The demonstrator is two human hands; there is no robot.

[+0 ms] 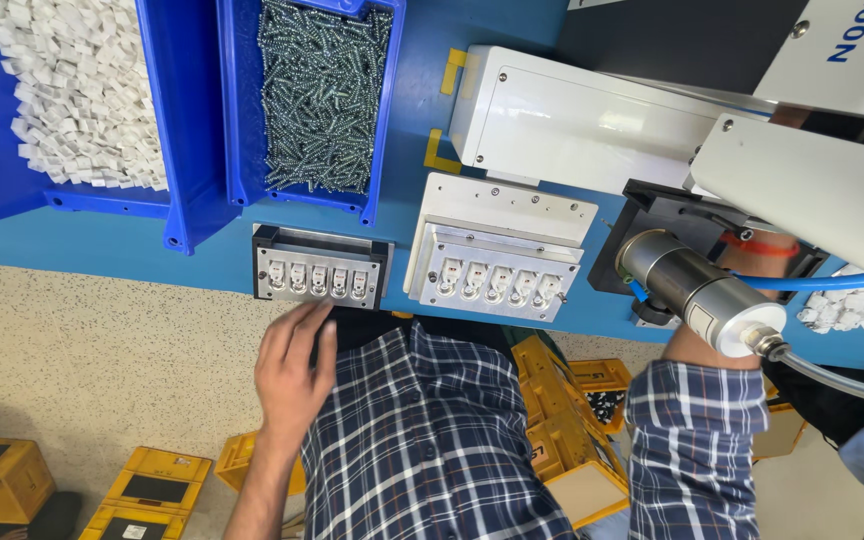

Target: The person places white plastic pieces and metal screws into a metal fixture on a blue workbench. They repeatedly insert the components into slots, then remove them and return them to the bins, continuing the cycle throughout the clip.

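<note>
Your left hand [295, 372] rests flat and empty by the small black tray [320, 268] at the desk [202, 262] edge, close for easy reach. Your right hand hides behind the machine [702, 290]; I cannot tell its grip.

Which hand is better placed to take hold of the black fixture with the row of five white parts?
Left. The left hand lies open at the table edge, directly below the black fixture. The right hand is out of sight: its forearm runs under the white machine, behind the metal cylinder, farther away.
</note>
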